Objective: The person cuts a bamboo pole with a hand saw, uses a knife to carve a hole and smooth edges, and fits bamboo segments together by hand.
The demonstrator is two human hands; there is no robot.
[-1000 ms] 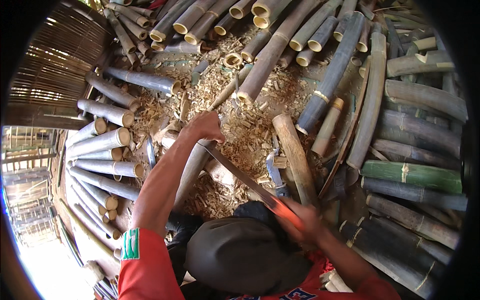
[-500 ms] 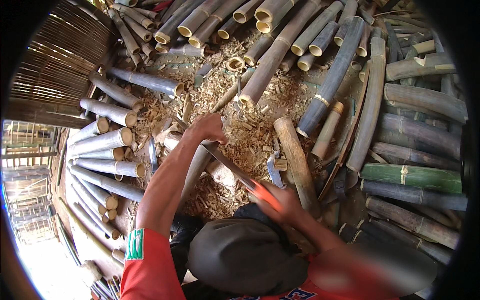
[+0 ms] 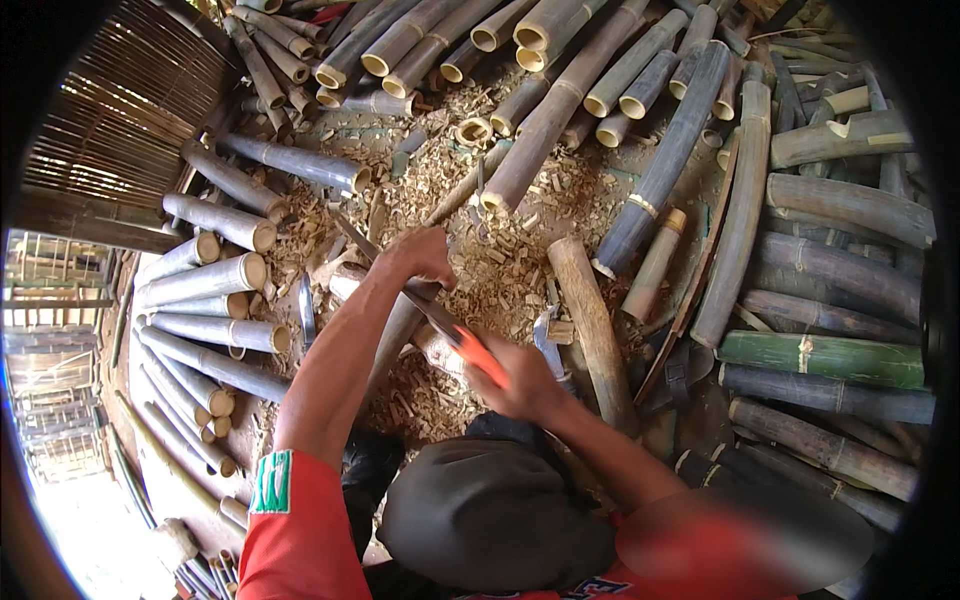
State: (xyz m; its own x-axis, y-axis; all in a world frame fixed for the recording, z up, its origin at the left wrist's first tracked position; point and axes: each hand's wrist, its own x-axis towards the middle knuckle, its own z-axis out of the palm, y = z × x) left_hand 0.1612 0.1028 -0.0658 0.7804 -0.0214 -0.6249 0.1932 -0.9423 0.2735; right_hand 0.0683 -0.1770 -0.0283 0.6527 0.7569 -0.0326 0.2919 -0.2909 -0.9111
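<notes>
My right hand is closed around the orange handle of a hand saw. Its dark blade runs up and leftward across a grey bamboo tube, passing beneath my left hand, with the tip showing beyond my wrist. My left hand is curled over the tube's upper end, beside the blade; its fingertips are partly hidden. Under the tube a pale log lies crosswise among wood chips. How deep the blade sits in the tube cannot be made out.
Cut bamboo tubes fan out at left, and more lie at the back. Longer bamboo poles are stacked at right. A pale wooden post and a bluish metal tool lie right of my hands; a narrow blade lies left.
My right hand has pushed the saw up and to the left, so more of the blade's tip sticks out past my left wrist. My left hand stays in place on the tube.
</notes>
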